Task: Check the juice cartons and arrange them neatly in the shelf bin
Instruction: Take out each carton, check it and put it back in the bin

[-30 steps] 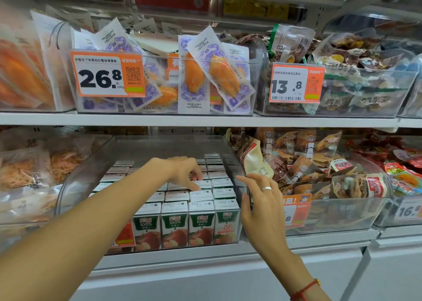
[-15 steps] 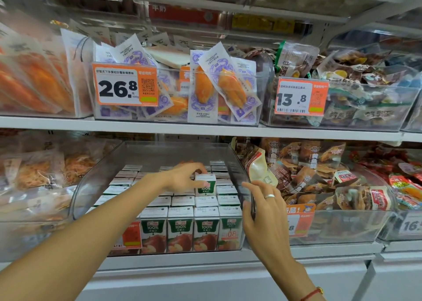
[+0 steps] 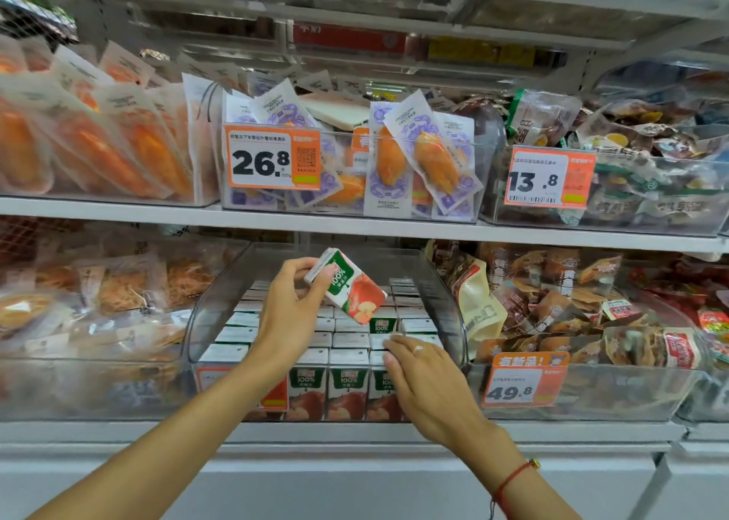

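Since the earlier frames the left hand [image 3: 290, 310] has drawn one juice carton [image 3: 347, 285] up out of the rows and now holds it above the clear shelf bin [image 3: 213, 306], while the right hand [image 3: 428, 381] has come off the bin's right wall and moved in over the front-right cartons. There is only the head view. In it the lifted carton is tilted, its white top toward the upper left and its printed apple face turned to the camera; the left thumb and fingers are curled round its upper end and pinch it. The right hand lies flat with fingers fairly straight, its fingertips [image 3: 388, 348] on or just over the white tops of the packed cartons [image 3: 347, 385] in the front rows; it grips nothing, though whether it truly presses them I cannot tell. A gap shows in the rows beneath the raised carton, where a green carton face is exposed. This looks like the checking step: one carton is out for inspection. Next, I judge, the carton needs turning upright and lowering back into that gap, squared with its neighbours, the right hand steadying the row.
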Available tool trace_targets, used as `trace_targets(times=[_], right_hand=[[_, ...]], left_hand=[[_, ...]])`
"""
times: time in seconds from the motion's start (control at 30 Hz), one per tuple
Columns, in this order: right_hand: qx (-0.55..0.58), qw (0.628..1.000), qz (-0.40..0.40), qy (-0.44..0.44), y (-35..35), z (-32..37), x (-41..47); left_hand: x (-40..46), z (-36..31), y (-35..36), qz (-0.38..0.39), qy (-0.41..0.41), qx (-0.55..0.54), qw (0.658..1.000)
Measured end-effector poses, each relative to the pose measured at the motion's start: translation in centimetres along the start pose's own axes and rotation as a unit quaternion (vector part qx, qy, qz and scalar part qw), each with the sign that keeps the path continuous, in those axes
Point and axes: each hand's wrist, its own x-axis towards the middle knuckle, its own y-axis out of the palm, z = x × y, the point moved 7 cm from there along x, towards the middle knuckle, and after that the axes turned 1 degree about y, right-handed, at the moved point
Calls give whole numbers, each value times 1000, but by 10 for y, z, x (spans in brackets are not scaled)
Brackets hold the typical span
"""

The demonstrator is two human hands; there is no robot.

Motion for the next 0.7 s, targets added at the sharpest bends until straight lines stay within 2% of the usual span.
trace_targets(times=[0.1, 0.2, 0.43, 0.5, 0.53, 0.57, 0.63, 0.7], right_hand=[[-8, 1000, 12, 15, -2, 2, 2], [-21, 999, 18, 23, -1, 3, 3], [-14, 999, 3, 28, -8, 12, -4], [57, 998, -28, 29, -17, 25, -8], [130, 990, -37, 42, -21, 33, -10], [225, 972, -26, 64, -23, 42, -13], [410, 905, 42, 109, -17, 63, -19], [468, 872, 97, 106, -9, 77, -21]], left_hand=[[-29, 12, -22, -45, -90, -69, 992], [-56, 23, -36, -51, -156, -113, 980], [-88, 31, -52, -32, -189, -155, 969], [-90, 32, -52, -11, -191, -144, 971], [-90, 33, -52, 0, -191, -139, 972], [-90, 33, -52, 9, -190, -135, 972], [-91, 32, -53, 25, -184, -123, 975], [-92, 30, -57, 32, -179, -118, 976]])
